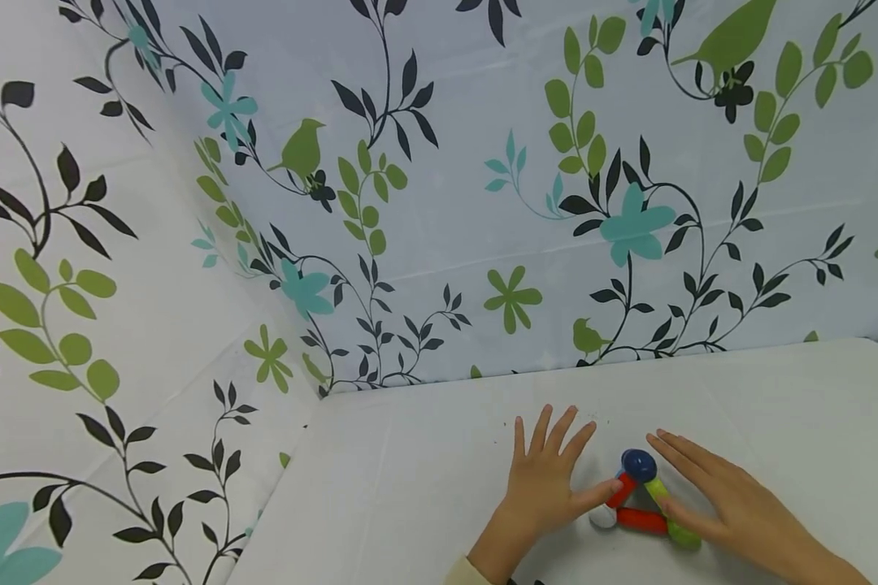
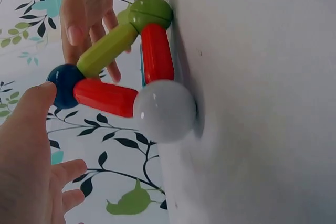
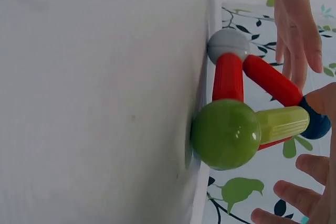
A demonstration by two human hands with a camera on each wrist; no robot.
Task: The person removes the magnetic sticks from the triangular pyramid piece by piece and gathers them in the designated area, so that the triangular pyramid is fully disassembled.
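A small frame of thick rods and balls stands on the white table between the hands. Its blue ball point(image 1: 639, 465) is on top; a light grey ball point(image 2: 165, 111) and a green ball point(image 3: 227, 135) rest below. One red rod point(image 1: 641, 521) joins the lower balls, another red rod point(image 2: 106, 98) rises from the grey ball, and a yellow-green rod point(image 3: 283, 123) rises from the green one. The left hand point(image 1: 545, 483) has spread fingers, its thumb at the frame's upper left. The right hand point(image 1: 735, 500) has extended fingers, its thumb beside the yellow-green rod. The frame's far side is mostly hidden.
The white tabletop point(image 1: 380, 487) extends around the frame. A patterned cloth point(image 1: 439, 203) with leaves, flowers and birds hangs behind the table, and more of it covers the left side. Tiny dark specks lie beyond the left fingertips.
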